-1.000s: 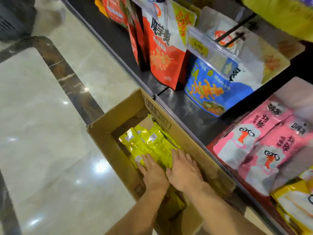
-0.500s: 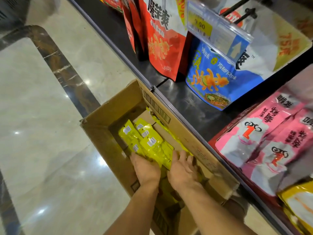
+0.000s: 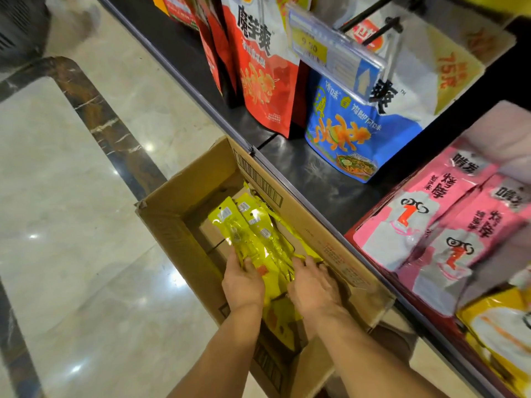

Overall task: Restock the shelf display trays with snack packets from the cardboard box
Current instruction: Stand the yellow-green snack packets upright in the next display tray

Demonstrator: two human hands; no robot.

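Head view shows both hands down in the box [image 3: 172,225]. A second ago they lay flat on the yellow packets [image 3: 255,239]. Now the left hand [image 3: 244,285] and the right hand [image 3: 313,285] hold a bunch between them, one on each side, with fingers curled round the edges. The far ends of the packets have tipped up off the box bottom. That looks like the start of a lift, so I think this bunch goes to the shelf [image 3: 316,173] next. More yellow packets lie under the bunch and along the box wall by the shelf. The far end of the box shows bare bottom. The box sits on the floor [image 3: 71,196], right against the shelf edge. On the shelf, a red tray [image 3: 350,233] holds pink packets [image 3: 416,225]. A blue bag [image 3: 344,133] and a red bag [image 3: 264,81] are further along.
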